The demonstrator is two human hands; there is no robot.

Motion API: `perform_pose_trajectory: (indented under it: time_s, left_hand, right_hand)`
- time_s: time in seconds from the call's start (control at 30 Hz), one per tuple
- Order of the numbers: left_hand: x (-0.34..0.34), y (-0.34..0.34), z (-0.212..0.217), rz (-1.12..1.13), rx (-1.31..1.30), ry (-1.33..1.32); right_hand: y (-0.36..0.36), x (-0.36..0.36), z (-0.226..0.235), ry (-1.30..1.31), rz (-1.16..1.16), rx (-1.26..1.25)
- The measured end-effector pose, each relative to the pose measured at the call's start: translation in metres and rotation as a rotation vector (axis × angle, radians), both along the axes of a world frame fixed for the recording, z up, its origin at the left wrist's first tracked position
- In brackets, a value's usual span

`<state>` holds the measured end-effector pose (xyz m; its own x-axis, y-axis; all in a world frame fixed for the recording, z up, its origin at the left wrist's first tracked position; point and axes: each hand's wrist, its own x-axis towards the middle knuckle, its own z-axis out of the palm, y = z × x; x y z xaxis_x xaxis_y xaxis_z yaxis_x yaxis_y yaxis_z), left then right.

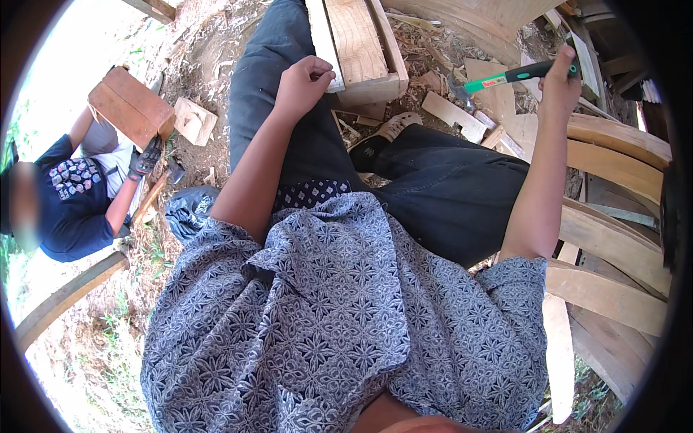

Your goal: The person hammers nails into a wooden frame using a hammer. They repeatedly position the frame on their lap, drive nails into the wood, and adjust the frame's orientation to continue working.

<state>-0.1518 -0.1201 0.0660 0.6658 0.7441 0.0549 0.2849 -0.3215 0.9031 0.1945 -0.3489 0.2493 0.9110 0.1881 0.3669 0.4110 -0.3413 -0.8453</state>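
My right hand (559, 83) is closed around the green and black handle of a hammer (505, 76), whose metal head points left above wood scraps. My left hand (303, 83) rests with curled fingers against the edge of a pale wooden frame (357, 43) that lies in front of my left knee. I sit in dark trousers and a patterned blue shirt, one sandalled foot (393, 130) on the ground.
Curved wooden planks (613, 209) are stacked at my right. Offcuts and shavings (451, 112) litter the dirt. At the left another person in a dark shirt and gloves handles a brown wooden box (130, 105) beside a small wood block (195, 121).
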Motion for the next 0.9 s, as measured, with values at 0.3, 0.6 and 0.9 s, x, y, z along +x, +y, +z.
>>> perform_pose_trajectory:
  time_s: [0.3, 0.6, 0.9]
  left_hand:
    - [0.006, -0.003, -0.01, -0.002, 0.106, -0.037]
    - [0.011, -0.002, -0.017, 0.031, 0.125, -0.066]
    - [0.014, -0.002, -0.014, 0.01, 0.089, -0.01]
  right_hand:
    - [-0.031, 0.007, -0.002, 0.5, 0.152, 0.29]
    - [-0.043, -0.049, -0.055, 0.679, 0.151, 0.997]
    - [-0.01, -0.15, -0.096, 0.814, 0.41, 0.789]
